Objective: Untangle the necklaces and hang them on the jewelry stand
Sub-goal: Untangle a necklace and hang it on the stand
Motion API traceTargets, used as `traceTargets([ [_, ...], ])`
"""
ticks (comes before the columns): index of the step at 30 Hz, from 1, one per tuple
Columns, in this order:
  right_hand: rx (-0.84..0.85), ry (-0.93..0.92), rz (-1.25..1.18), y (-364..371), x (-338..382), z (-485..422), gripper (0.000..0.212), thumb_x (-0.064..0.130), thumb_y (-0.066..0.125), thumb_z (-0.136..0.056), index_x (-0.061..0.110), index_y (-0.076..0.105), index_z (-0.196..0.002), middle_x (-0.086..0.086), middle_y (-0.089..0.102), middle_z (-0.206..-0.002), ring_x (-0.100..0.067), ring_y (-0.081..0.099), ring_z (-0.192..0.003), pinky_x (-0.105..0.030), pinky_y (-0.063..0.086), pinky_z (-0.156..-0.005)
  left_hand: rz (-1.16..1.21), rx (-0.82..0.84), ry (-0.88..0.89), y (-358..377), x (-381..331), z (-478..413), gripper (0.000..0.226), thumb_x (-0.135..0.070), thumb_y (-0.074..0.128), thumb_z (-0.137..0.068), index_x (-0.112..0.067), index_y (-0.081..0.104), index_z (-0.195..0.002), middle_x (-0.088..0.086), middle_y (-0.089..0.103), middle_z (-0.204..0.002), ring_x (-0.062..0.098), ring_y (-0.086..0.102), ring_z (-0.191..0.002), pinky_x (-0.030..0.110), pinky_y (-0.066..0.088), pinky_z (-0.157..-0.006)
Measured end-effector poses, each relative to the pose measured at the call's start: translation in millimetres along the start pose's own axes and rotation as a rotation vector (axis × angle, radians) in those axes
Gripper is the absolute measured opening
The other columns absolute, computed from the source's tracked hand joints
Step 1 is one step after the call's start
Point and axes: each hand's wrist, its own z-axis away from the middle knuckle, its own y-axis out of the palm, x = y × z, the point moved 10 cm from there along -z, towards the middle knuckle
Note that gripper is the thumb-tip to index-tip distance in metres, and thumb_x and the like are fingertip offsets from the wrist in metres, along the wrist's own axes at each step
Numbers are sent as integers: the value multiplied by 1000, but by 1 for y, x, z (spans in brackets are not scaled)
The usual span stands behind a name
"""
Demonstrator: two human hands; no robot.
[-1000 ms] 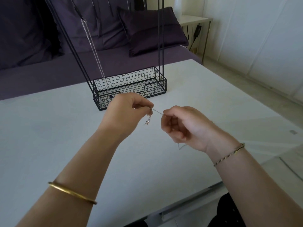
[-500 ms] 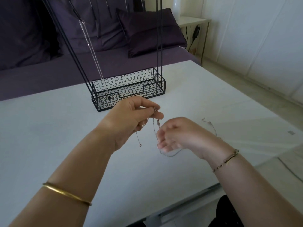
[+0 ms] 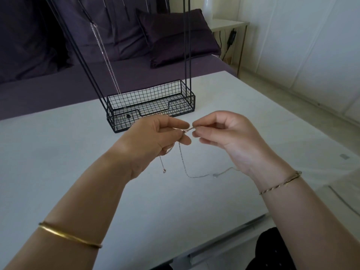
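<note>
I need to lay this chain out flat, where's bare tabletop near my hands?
Bare table lies left of the left hand, up to the jewelry stand, and right of the right hand toward the table edge. It is crowded between the hands, where the necklaces hang.

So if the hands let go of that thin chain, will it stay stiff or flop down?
Probably flop: below the left hand and right hand that pinch it, the chain droops in a loose curve. It looks thin and light, so it likely slips and tangles easily.
</note>
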Motion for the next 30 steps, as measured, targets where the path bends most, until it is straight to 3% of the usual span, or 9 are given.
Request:
traceTargets([
  [3,-14,-42,-17,-3,5,0,19,-3,72,-75,16,70,-75,1,70,-72,-16,65,-77,-34,56,-82,-36,18,14,2,-4,2,19,0,56,-91,-9,67,-102,4,73,-77,13,38,-58,22,38,-61],
  [7,-51,-86,-12,-8,9,-2,26,-9,74,-70,16,67,-69,5,68,-67,-8,63,-67,-20,52,-69,-71,30,19,4,-6,3,15,0,57,-90,-7,69,-96,5,74,-78,14,39,-61,25,37,-64],
  [12,-43,-61,-121,-7,4,-5,33,-15,69,-70,16,61,-62,0,63,-67,-22,61,-74,-38,55,-81,-62,20,1,5,-5,3,10,-2,60,-88,-5,68,-92,6,74,-78,13,41,-61,24,39,-63],
  [16,19,17,-251,2,-2,-5,28,-18,59,-77,9,54,-71,-15,54,-76,-24,61,-69,-33,56,-71,-42,-7,3,3,-7,3,5,-4,61,-88,-5,66,-90,7,73,-75,11,43,-58,25,39,-64],
  [19,56,72,-284,7,-6,-4,24,-18,50,-83,5,54,-80,-16,54,-75,-22,65,-65,-30,57,-66,-42,-33,-1,1,-7,3,4,-6,60,-89,-6,64,-86,7,73,-72,10,43,-56,24,39,-62],
  [23,92,138,-403,14,-10,-3,20,-14,45,-85,3,54,-81,-20,60,-73,-34,66,-74,-40,59,-76,-72,-57,16,-2,-8,3,6,-7,61,-88,-8,65,-84,15,70,-75,11,45,-58,29,40,-65],
  [25,78,123,-397,17,-10,-3,18,-13,48,-87,3,53,-81,-14,63,-66,-33,68,-72,-43,58,-82,-91,-71,23,-4,-8,2,7,-7,62,-87,-8,66,-82,15,62,-69,10,46,-57,29,41,-65],
  [30,33,94,-354,23,-14,-6,23,-14,47,-88,6,51,-79,-12,51,-74,-18,64,-63,-43,56,-83,-42,-51,-6,-3,-4,1,8,-4,64,-86,-6,66,-79,-2,55,-57,4,45,-45,16,39,-48],
])
